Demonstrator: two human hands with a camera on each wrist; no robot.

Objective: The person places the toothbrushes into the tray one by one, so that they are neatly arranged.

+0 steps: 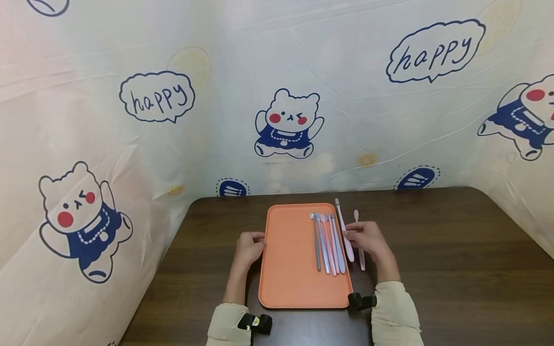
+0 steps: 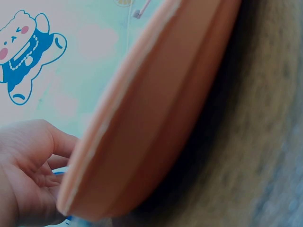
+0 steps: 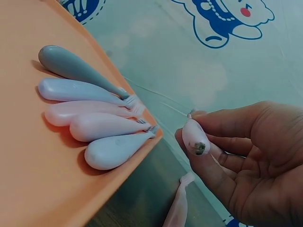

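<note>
An orange tray (image 1: 285, 259) lies on the table, with several toothbrushes (image 1: 324, 245) in grey, blue and pink side by side along its right part. My left hand (image 1: 250, 248) holds the tray's left rim; in the left wrist view its bent fingers meet the rim, which hides some fingertips. Just beyond the right rim, my right hand (image 1: 368, 239) pinches a pale pink toothbrush (image 1: 349, 251) between thumb and fingers. The right wrist view shows this toothbrush's handle end (image 3: 195, 139), with a dark spot on it. Another pink toothbrush (image 1: 362, 260) lies on the table under the right hand.
The dark wooden table (image 1: 450, 250) extends on both sides of the tray. Behind and beside it hangs a pale sheet (image 1: 346, 57) printed with bears and the word "happy". Black camera mounts (image 1: 362, 301) sit on both sleeved wrists.
</note>
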